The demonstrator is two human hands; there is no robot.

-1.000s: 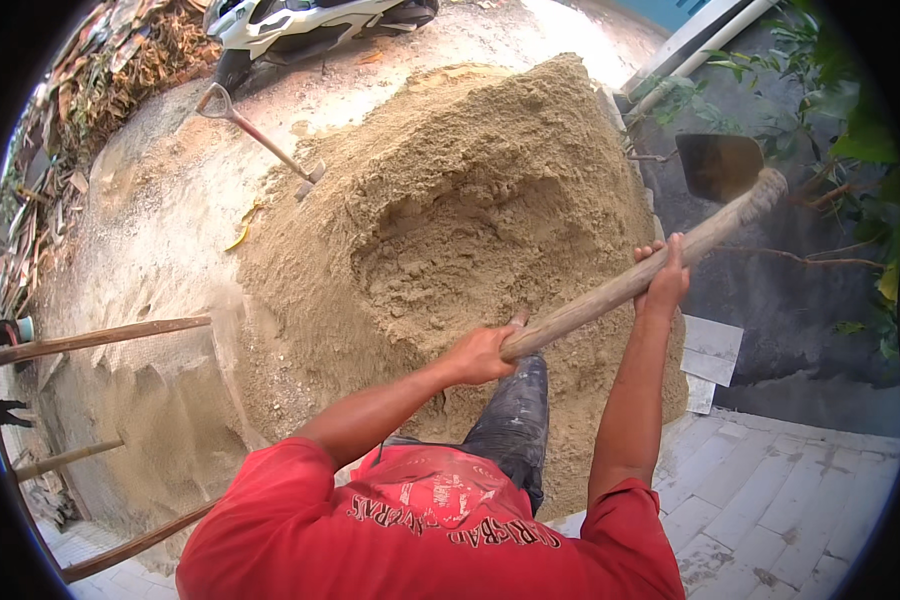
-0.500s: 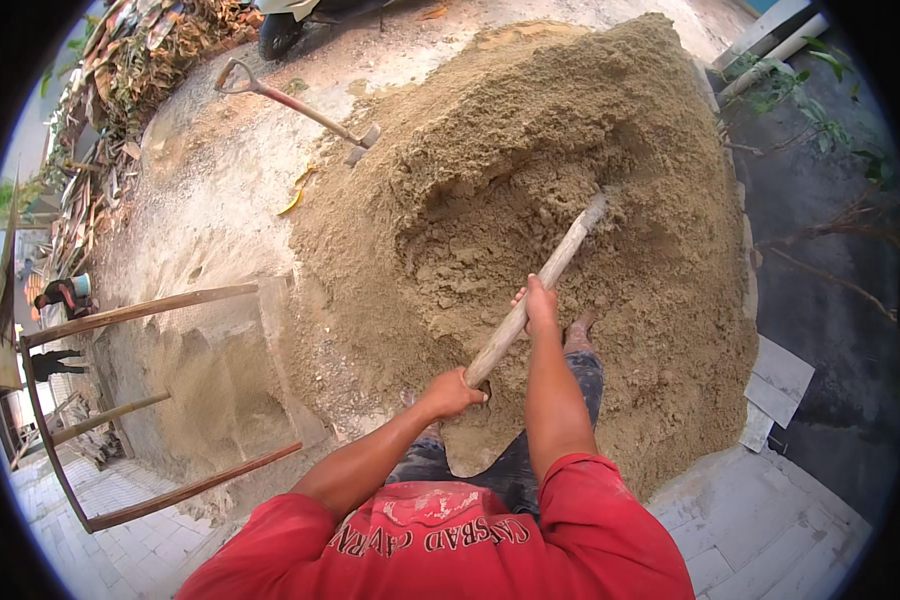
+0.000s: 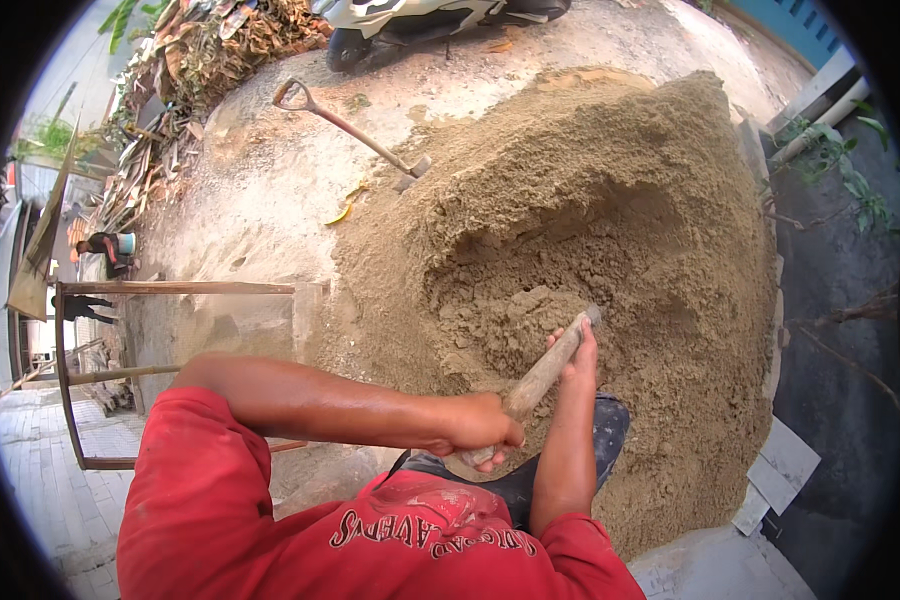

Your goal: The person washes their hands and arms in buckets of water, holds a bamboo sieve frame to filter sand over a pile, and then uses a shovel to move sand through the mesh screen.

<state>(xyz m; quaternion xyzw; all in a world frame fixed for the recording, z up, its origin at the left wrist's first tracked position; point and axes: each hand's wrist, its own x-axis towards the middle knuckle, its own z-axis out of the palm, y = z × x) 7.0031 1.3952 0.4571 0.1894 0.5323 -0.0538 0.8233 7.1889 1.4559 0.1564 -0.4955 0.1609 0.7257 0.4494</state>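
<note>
Both my hands grip the thick wooden handle [image 3: 540, 385] of a digging tool, which slants across the front of my body. My right hand [image 3: 578, 358] is closed around it near its far end. Closer to my waist, my left hand [image 3: 482, 430] wraps the handle, with the left forearm reaching across from the left. The far end of the handle meets loose sand in a hollow dug into a large sand pile [image 3: 690, 230]. I cannot make out the tool's head. My bent leg [image 3: 610, 440] shows beside my right forearm.
A D-handled shovel [image 3: 355, 132] stands in the pile's left edge. A wooden frame [image 3: 185, 287] is at left; beyond it is a person [image 3: 105, 250] by a light blue bucket [image 3: 127, 243]. A motorbike [image 3: 400, 20] and dry debris [image 3: 200, 60] lie farther back. Loose tiles [image 3: 785, 460] lie right.
My right hand has shifted up the handle toward its far end. My left elbow has swung out and up, and the handle has come nearer my body. The view has turned somewhat.
</note>
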